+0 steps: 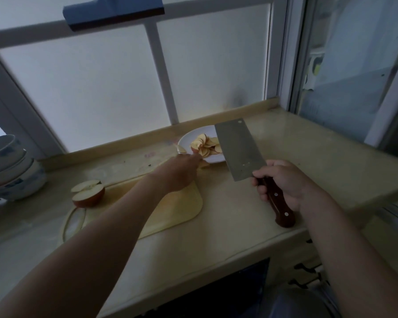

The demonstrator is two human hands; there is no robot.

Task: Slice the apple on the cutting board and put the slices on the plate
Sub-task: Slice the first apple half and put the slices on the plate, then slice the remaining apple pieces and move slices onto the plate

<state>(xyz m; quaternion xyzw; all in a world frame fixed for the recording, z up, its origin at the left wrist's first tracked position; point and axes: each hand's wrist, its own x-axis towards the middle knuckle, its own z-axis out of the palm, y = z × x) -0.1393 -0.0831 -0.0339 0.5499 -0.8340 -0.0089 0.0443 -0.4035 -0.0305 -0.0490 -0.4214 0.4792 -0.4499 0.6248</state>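
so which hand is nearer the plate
Left. The left hand reaches the plate at its near rim, by the slices. The right hand grips the cleaver handle, right of the plate and closer to the person.

We find open worktop [296,157] toward the right edge; the cleaver [239,150] screens the plate [189,138], bowls [9,166] crowd the left.
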